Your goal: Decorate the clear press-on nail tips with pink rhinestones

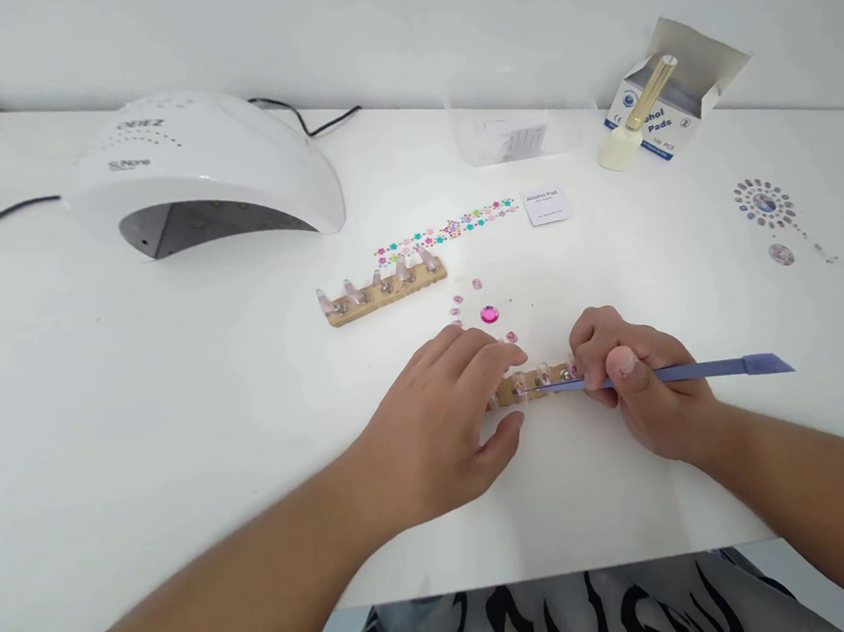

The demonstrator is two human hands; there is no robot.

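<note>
A short wooden nail stand (507, 394) with several clear, decorated false nails lies before me. My left hand (441, 425) curves over its left end, thumb along the near side and fingers along the far side, hiding that end. In a closed grip, my right hand (640, 379) has a slim purple nail-art tool (721, 368) with a slanted end pointing right. The tool's thin tip reaches left to one of the nails (520, 383); whether it touches cannot be made out. Just beyond the stand are small pink gems and a larger magenta gem (489, 315).
A second stand of pinkish nails (389, 289) lies farther back, by a strip of flower stickers (450, 230) and an alcohol pad packet (545, 205). A white nail lamp (202, 168) stands left. Back right are a brush bottle (622, 146), a pad box (674, 129) and rhinestones (764, 204).
</note>
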